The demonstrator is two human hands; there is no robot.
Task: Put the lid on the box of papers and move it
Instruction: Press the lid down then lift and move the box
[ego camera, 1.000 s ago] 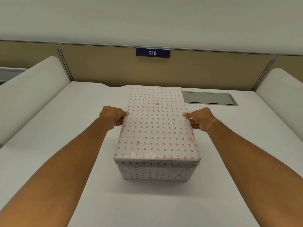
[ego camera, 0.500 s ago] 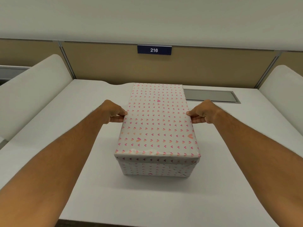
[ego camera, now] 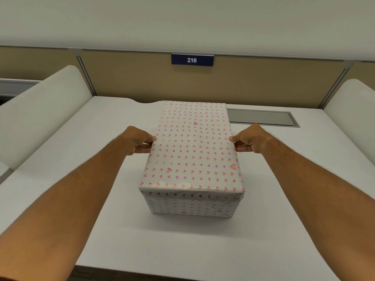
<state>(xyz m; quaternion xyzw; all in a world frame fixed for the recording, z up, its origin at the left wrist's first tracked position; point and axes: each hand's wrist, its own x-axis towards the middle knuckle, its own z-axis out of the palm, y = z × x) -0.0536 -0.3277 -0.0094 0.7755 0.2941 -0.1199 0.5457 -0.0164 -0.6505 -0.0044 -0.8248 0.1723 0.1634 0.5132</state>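
Note:
A rectangular box (ego camera: 190, 205) wrapped in white paper with small pink hearts stands on the white desk (ego camera: 182, 250), long side pointing away from me. Its matching lid (ego camera: 192, 151) sits flat on top and covers it fully, so the papers inside are hidden. My left hand (ego camera: 138, 141) grips the lid's left edge near its middle, thumb on top and fingers on the side. My right hand (ego camera: 248, 139) holds the right edge the same way.
A grey cable hatch (ego camera: 261, 118) is set into the desk behind the box on the right. Rounded white side dividers (ego camera: 40, 116) rise at both sides. A tan back panel carries a blue sign "216" (ego camera: 192, 60). The desk's front edge is close to me.
The box looks slightly lower and nearer in the view, mostly from the camera shifting. Both hands stay gripping the lid's side edges.

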